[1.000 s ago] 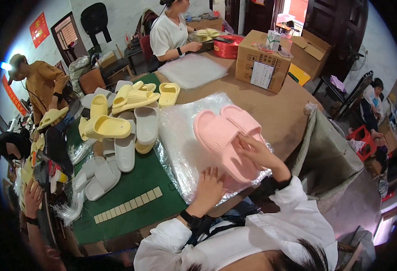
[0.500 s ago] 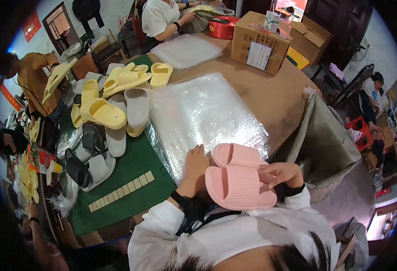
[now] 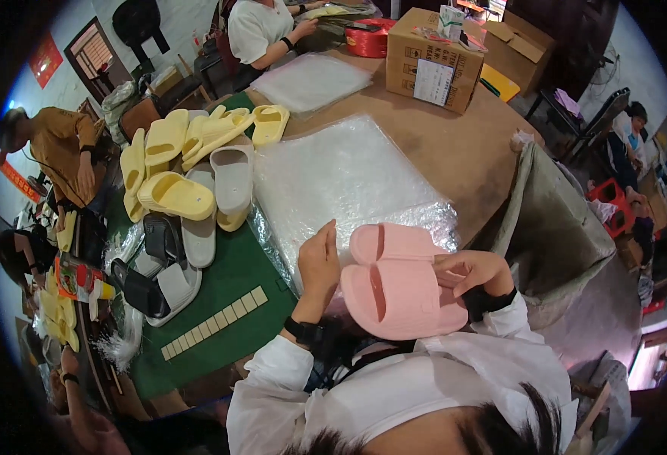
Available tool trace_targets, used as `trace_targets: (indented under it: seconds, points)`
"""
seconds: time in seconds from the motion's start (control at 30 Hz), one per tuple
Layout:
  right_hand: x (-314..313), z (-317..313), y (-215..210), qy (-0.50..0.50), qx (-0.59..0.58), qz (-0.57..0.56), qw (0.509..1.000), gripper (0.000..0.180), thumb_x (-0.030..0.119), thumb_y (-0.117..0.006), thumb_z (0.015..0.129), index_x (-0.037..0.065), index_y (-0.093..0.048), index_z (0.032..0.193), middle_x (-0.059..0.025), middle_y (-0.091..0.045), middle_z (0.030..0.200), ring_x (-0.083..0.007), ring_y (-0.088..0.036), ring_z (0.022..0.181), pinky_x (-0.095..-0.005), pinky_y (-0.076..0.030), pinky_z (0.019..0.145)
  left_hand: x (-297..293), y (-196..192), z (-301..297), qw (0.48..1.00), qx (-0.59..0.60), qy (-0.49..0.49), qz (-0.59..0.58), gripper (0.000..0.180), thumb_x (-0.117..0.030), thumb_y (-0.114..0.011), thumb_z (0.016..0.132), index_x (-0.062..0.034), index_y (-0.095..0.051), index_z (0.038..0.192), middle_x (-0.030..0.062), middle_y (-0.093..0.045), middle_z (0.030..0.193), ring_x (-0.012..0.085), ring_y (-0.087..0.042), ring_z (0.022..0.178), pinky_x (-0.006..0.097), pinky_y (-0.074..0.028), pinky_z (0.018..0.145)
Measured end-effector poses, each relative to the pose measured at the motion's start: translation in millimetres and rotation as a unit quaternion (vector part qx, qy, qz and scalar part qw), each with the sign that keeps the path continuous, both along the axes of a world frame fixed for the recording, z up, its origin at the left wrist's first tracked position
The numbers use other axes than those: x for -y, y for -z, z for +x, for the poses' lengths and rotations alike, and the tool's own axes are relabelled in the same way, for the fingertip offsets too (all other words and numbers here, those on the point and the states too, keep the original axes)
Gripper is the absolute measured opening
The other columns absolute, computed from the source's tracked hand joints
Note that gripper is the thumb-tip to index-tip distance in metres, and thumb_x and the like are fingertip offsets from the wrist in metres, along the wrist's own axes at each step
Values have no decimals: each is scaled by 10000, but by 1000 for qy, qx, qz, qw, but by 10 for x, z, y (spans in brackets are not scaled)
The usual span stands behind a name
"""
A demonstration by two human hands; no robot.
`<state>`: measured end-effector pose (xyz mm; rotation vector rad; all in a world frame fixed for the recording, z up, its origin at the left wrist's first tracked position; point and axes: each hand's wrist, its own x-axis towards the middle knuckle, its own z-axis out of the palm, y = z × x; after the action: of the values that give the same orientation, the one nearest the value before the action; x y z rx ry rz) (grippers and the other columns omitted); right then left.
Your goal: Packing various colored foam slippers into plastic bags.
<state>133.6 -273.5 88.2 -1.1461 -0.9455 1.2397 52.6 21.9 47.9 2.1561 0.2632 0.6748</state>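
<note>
A pair of pink slippers [image 3: 398, 296] lies side by side in front of my chest, soles down and toe ends to the right. My right hand [image 3: 473, 271] is closed around their open-toe ends, the fingers partly hidden in the strap openings. My left hand [image 3: 320, 259] is held edge-on just left of the slippers, over the near part of a stack of clear plastic bags [image 3: 329, 171]. Its fingers are stretched upward, close together, and I see nothing in them.
Yellow slippers [image 3: 175, 195], grey slippers [image 3: 232, 178] and black-strapped slippers [image 3: 142, 292] are heaped on a green mat [image 3: 231, 334] at left. Another bag stack [image 3: 314, 82], a red tape roll [image 3: 369, 39] and a cardboard box [image 3: 433, 64] stand farther back. A large sack [image 3: 553, 235] hangs at right. Co-workers sit around.
My left hand has lifted and turned from lying on the plastic bags to edge-on. The pink slippers have shifted slightly away from me. At left, a co-worker's yellow slipper has come down onto the heap.
</note>
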Motion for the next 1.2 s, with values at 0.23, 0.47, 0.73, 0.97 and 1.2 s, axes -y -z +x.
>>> trace_targets:
  seconds: [0.23,0.47,0.73,0.97,1.2]
  points:
    - [95,31,-138,95,104,-126,982,590,130,-652,842,8,-406,1363,-47,-507,1153,-132,-480,989,-272,-403,871,94,-116,-29,991,37,4,-125,313,-216,-439,964,-12,-611,1130,197,-651,1010,357,-621,925,368,-482,813]
    - [-64,-109,-126,251,198,-207,924,599,168,-654,835,3,-405,1355,-74,-517,1088,-144,-491,960,-270,-424,843,129,-103,-57,996,51,72,-5,320,-163,-442,943,-67,-571,1221,149,-571,1228,323,-494,1185,450,-329,1016]
    - [-365,-151,-120,261,361,-140,884,531,152,-634,840,-19,-443,1305,-167,-520,1121,-239,-499,1034,-309,-403,881,469,-161,-198,968,-47,144,200,370,-161,-487,912,-250,-563,1263,89,-296,1475,394,-155,1375,606,-48,1073]
    - [-670,91,279,362,583,-27,727,433,73,-589,828,5,-501,1247,-196,-558,1085,-310,-533,962,-357,-431,794,477,-133,-190,941,52,324,84,411,-105,-518,882,-234,-555,1271,140,-275,1475,418,-194,1362,482,-192,1105]
    - [-1247,357,444,463,491,-3,738,420,127,-593,836,24,-510,1235,-231,-515,1067,-368,-493,1026,-388,-421,846,487,-144,-344,915,83,394,13,472,16,-568,806,-162,-574,1243,177,-360,1420,375,-288,1341,453,-211,1101]
